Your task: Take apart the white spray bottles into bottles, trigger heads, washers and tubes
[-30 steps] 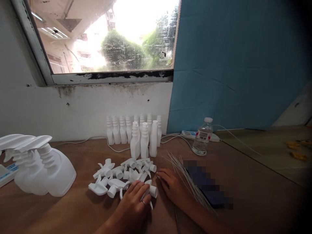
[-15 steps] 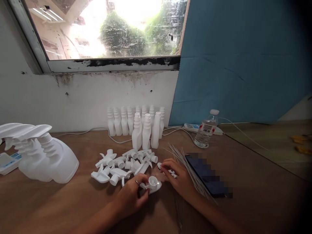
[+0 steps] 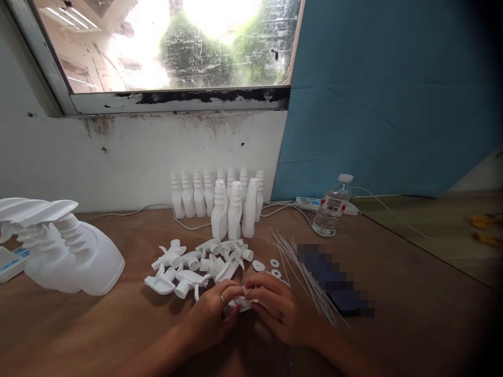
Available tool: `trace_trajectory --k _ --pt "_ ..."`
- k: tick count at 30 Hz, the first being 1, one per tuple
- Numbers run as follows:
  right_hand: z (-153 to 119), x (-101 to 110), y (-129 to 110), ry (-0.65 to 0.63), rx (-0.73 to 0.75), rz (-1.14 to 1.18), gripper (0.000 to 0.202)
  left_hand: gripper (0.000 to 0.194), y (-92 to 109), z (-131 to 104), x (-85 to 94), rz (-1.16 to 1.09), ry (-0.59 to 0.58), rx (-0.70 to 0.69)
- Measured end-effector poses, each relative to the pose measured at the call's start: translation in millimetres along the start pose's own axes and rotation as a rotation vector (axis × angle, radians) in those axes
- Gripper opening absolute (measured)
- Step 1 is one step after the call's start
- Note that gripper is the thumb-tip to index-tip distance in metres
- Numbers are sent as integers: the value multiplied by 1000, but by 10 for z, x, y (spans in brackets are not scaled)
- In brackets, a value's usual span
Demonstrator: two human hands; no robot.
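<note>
My left hand (image 3: 214, 317), with a ring on one finger, is closed on a white trigger sprayer head (image 3: 245, 305). My right hand (image 3: 275, 309) meets it from the right, its bent fingers closed over the sprayer head's collar. Fingers cover most of the sprayer head, and whether a small part sits between my right fingertips is hidden. Just beyond my right hand lie several flat white washers (image 3: 258, 266). Beyond my left hand is a loose pile of white trigger sprayer heads (image 3: 192, 277).
Several small white bottles (image 3: 234, 212) stand by the wall. Large white spray bottles (image 3: 98, 262) are at left. Right of my hands lie thin white tubes (image 3: 310, 285) and a blurred-out phone (image 3: 334, 283). Behind stand a water bottle (image 3: 333, 209) and a power strip (image 3: 351, 210) with cables.
My right hand has moved from the washers left and nearer to me, onto the sprayer head's collar. More washers show on the table. My left hand still holds the sprayer head.
</note>
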State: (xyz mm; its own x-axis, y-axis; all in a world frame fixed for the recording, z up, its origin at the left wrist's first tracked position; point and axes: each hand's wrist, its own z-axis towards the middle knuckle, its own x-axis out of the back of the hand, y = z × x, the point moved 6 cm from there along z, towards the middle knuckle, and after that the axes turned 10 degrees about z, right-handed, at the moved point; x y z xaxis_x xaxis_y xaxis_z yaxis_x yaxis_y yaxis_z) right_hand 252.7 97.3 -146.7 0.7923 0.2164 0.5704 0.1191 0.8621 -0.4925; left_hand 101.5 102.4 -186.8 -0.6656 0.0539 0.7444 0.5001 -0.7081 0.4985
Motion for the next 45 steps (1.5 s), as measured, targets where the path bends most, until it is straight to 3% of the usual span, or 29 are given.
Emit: trace_trajectory --k 3,11,28,35,39,45 --pt "13 30 3 7 -10 -24 18 28 21 17 6 3 -5 -10" --pt "10 -59 70 -153 -33 -105 17 33 67 47 14 49 -98 0" --pt "85 -59 -22 -81 -4 -95 13 29 95 69 -9 153 -45 -21" --pt "-9 -146 35 -32 54 -393 17 31 15 -15 -1 155 28 -20" --pt "-17 -196 76 7 -58 -420 26 34 -57 -53 5 173 95 30" --pt "-26 -235 168 30 -240 -123 30 35 -66 -51 -12 192 86 19"
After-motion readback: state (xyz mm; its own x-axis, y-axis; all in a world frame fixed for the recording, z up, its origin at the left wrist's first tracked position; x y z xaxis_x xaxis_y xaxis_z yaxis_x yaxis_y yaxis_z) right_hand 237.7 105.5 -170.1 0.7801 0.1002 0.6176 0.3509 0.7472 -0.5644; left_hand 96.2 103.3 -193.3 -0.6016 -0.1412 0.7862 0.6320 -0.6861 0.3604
